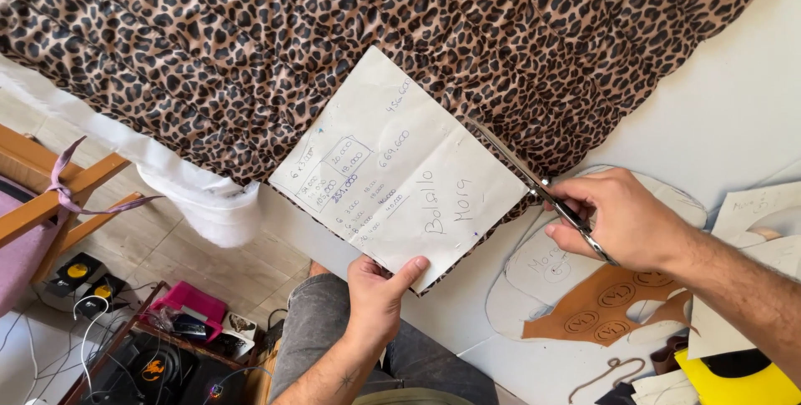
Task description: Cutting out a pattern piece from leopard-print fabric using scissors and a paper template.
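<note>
1. Biggest risk, in our view: the leopard-print fabric (350,46) is a big, soft, quilted-looking sheet w/ much of it draped past the worktop's (734,105) left edge. That hanging weight could drag the cloth mid-cut and pull the line off the pattern's edge.
2. Next: the paper pattern (400,173) lies loose on the fabric near the worktop's front edge; we see no pins or weights. Only our left hand (375,298) grips it, thumb on top at the front corner, fingers under paper & cloth together. If that pinch slackens, the paper may pivot and the cut shape comes out skewed.
3. The scissors (534,184): our right hand (622,217) is closed around the handles, blades running along the pattern's right edge. We can't tell how far the blades gape. Drift inward and they nick the paper itself.
4. Smaller: tan leather pieces (596,309) & paper templates (542,267) sit close under the right hand; the fabric edge could snag them.
5. Orientation: scissors' long axis runs diagonal, tips aimed toward the worktop's far-left, handles toward the near-right. The pattern sits rotated, one corner toward the far edge, long side parallel w/ the blades.
</note>
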